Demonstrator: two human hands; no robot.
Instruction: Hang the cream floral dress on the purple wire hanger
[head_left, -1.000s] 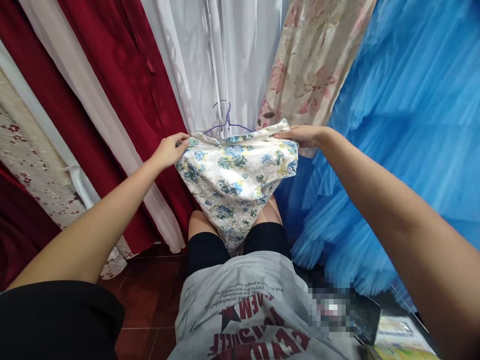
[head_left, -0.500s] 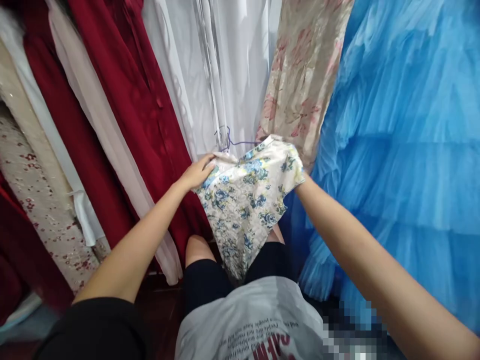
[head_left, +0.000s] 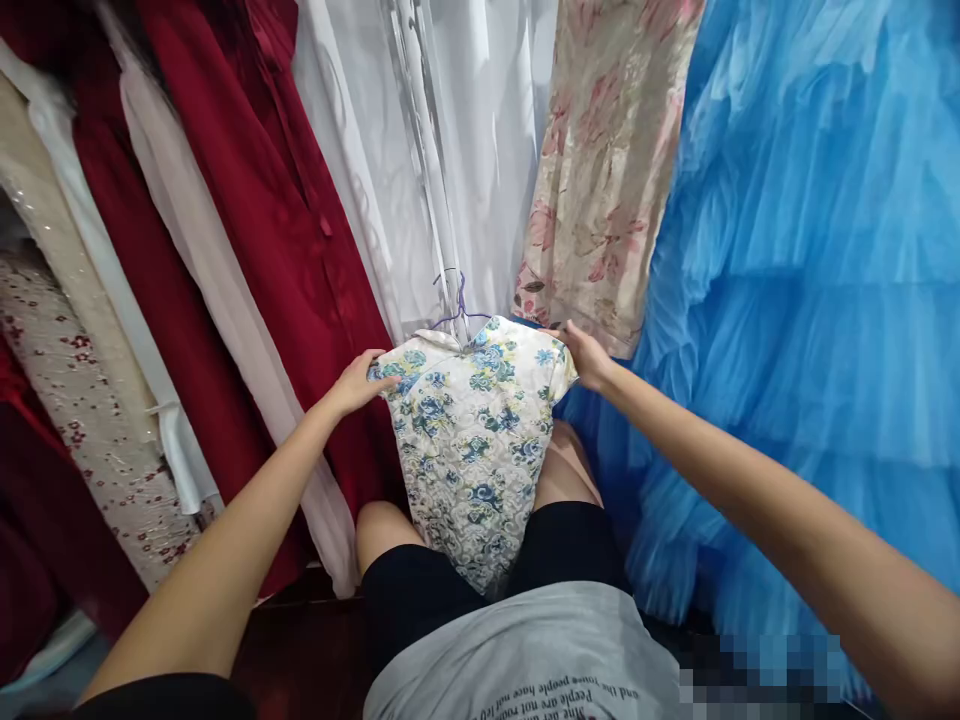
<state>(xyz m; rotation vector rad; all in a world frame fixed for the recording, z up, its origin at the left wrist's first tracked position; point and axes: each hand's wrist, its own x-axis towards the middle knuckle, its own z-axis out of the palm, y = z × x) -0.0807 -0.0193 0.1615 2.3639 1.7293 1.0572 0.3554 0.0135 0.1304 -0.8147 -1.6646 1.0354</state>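
A white dress with blue and yellow flowers (head_left: 476,450) hangs in front of me on a thin purple hanger (head_left: 463,300). Its collar and short sleeves are at the top, and its lower part drops between my knees. My left hand (head_left: 358,385) is closed on the left shoulder, thumb lying on the front of the cloth. At the opposite shoulder, my right hand (head_left: 586,355) pinches the sleeve edge from the side. Most of the hanger is hidden inside the dress.
Dark red gowns (head_left: 217,200) and a pale pink one (head_left: 202,240) hang at the left, near a sequined beige dress (head_left: 90,410). White drapery (head_left: 487,150) and a pink-flowered beige dress (head_left: 607,180) hang behind. A tiered blue tulle gown (head_left: 810,300) fills the right.
The dress has gone from bunched and skewed to spread flat and upright, with the hanger more visible. My right hand has come out from behind the sleeve, and both hands are slightly lower.
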